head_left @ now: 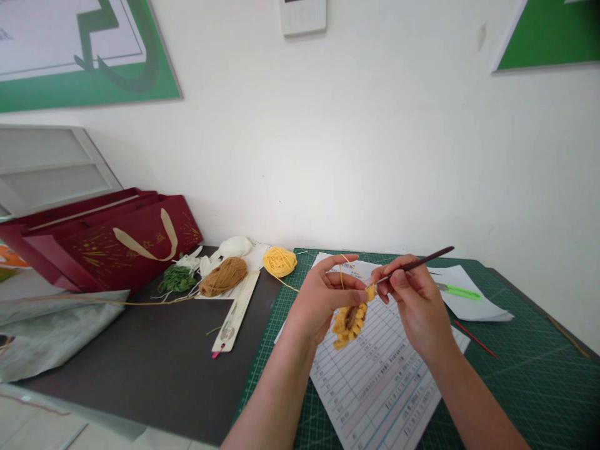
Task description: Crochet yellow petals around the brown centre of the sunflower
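Between the fingers of my left hand (pixel 330 294) is a yellow crochet piece (pixel 349 325) with a brown centre and a ruffled, petal-like edge. A strand of yellow yarn loops up over the raised left index finger. My right hand (pixel 415 300) grips a dark-handled crochet hook (pixel 422 259) like a pen, and its thin tip meets the top edge of the piece by the left fingertips. From the yellow yarn ball (pixel 280 261) a strand runs toward my left hand. Beneath both hands lies a printed chart sheet (pixel 375 381).
The sheet lies on a green cutting mat (pixel 525 381). To the right are white papers (pixel 487 309), a green-handled cutter or scissors (pixel 462 292) and a red stick (pixel 475 339). Leftward sit brown yarn (pixel 224 277), green yarn (pixel 177 279), a ruler-like strip (pixel 238 312) and a red gift bag (pixel 117 244).
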The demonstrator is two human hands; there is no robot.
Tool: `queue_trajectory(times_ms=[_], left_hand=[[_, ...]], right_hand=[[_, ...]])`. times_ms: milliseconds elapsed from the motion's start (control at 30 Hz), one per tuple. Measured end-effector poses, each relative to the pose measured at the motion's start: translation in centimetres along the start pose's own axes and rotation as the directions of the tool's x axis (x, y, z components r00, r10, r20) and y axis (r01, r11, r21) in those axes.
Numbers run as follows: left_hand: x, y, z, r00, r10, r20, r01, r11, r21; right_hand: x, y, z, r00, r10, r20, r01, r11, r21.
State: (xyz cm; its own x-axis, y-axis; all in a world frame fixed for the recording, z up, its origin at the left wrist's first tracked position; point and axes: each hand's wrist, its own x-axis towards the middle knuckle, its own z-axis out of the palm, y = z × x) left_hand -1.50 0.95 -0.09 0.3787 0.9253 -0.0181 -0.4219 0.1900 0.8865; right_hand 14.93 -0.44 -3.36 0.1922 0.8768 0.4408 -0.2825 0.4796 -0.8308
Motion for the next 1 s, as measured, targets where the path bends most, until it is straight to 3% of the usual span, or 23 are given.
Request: queue_trajectory(times_ms=[667,833,1000], left_hand=[[0.0,0.1,-0.1,1.000,0.000,-0.002,0.001,0.999,0.035],[0.1,0.2,-0.2,0.999,-0.026,0.019,0.025,0.999,0.046],[0.2,0.1,-0.4,0.999,-0.040,0.017,0.039,0.997,0.065]], right_hand=[[0.0,0.3,-0.4,0.998,-0.025,0.053,0.028,0.998,-0.051],[0.2,0.1,-1.1,0.987,-0.087,0.137,0.104,0.986,-0.128],[0.2,-0.5,-1.8,0.951,-0.206,0.231,0.267,0.924,-0.275]])
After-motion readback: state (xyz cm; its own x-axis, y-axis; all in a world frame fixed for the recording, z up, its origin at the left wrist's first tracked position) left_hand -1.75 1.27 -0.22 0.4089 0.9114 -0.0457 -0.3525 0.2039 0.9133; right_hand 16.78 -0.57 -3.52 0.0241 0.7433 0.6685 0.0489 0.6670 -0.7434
